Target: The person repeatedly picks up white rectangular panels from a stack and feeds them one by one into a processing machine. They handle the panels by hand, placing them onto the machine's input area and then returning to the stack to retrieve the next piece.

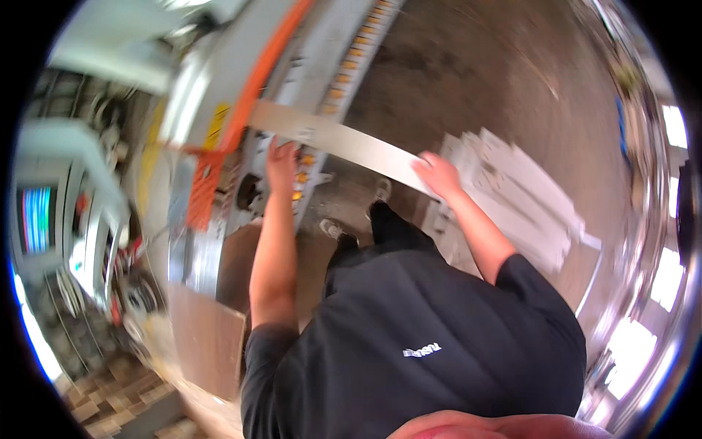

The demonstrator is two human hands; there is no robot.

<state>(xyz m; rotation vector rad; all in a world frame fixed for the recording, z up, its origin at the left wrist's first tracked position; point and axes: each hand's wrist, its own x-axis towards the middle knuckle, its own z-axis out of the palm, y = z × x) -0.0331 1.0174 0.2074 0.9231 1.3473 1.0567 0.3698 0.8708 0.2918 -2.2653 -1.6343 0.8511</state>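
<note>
A long, narrow pale board [365, 148] lies crosswise in front of me, its left part on a machine bed beside an orange rail. At the board's right end, my right hand [439, 175] is closed on it, fingers over the edge. My left hand [281, 164] is at the near edge of the board's left part, with its fingers closed against the edge and slightly blurred. Below that hand runs a row of yellow rollers [301, 177] on the machine.
To the right stands a stack of pale boards [512, 194]. The orange rail [256, 77] and a perforated orange guard [202, 190] border the machine on the left. A brown panel [207, 340] is at lower left. Farther left is a lit screen [36, 219].
</note>
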